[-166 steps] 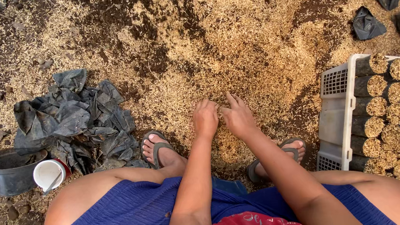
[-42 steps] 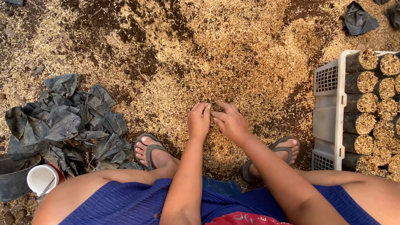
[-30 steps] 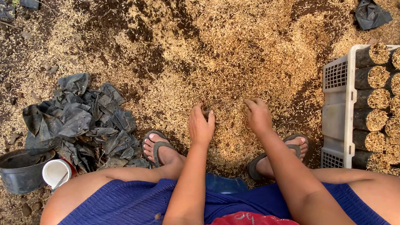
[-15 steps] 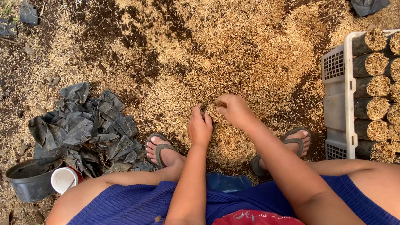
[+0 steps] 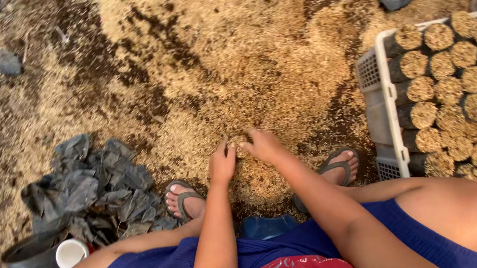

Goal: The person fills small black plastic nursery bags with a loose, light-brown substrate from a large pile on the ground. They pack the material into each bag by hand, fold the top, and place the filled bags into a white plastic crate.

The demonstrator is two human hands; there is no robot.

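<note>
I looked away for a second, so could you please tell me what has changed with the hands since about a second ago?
The left hand and right hand, spread apart on the husk pile a second ago, have come together, fingertips almost meeting over a small heap of husk; no closed grip shows. The black bags, dark tub, white cup and crate of filled bags lie as before.

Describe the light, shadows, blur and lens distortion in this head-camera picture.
Head view: warm, soft daylight, with no hard shadows and no glare on the husk-covered ground. The left hand and right hand look reasonably sharp, with slight softness at the fingertips. The crate of filled pots bows outward near the right edge, a wide-angle effect. The black bags lose detail in their dark folds.
</note>
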